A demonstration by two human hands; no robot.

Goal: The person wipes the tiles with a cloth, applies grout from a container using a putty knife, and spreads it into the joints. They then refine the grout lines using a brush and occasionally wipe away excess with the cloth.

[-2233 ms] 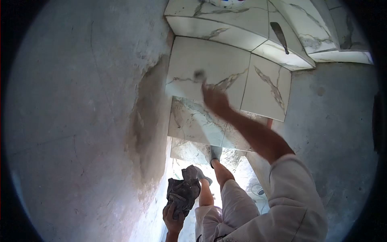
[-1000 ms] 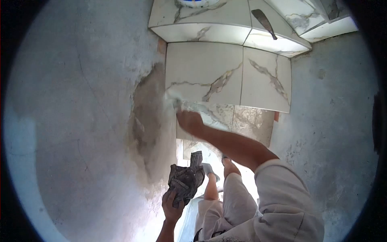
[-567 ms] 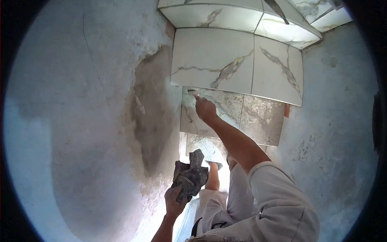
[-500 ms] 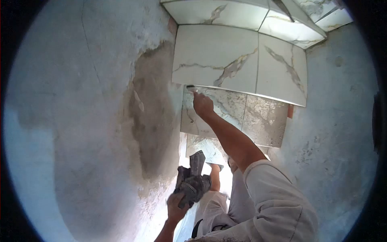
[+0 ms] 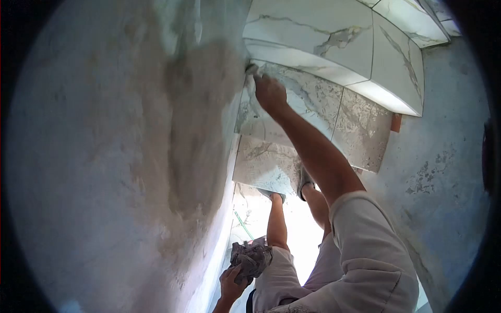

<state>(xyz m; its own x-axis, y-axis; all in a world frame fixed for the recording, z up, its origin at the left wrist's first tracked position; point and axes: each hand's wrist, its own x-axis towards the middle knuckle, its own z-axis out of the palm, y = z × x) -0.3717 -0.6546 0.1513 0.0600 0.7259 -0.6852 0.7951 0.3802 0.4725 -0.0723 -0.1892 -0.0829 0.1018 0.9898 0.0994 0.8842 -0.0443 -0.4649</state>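
Note:
My right hand [image 5: 271, 95] is closed around a small hand tool [image 5: 252, 69] with a dark, flattish head; whether it is a brush or a scraper I cannot tell. The head is at the left end of a dusty marbled stair tread [image 5: 313, 101], in the corner by the wall. Lower down, my left hand [image 5: 231, 284] grips a crumpled dark grey rag [image 5: 251, 259], held in the air near my shorts.
White marbled tiled steps [image 5: 313, 23] rise ahead. Along the left runs a plastered wall [image 5: 120, 156] with a brown patch [image 5: 195, 125]; a bluish wall [image 5: 454, 141] stands at right. My feet, in grey shoes [image 5: 306, 183], are on a lower step [image 5: 266, 161].
My view has shifted left and lower down the stairs. The tool stays at the tread's left corner. The rag hangs lower and more bunched in my left hand.

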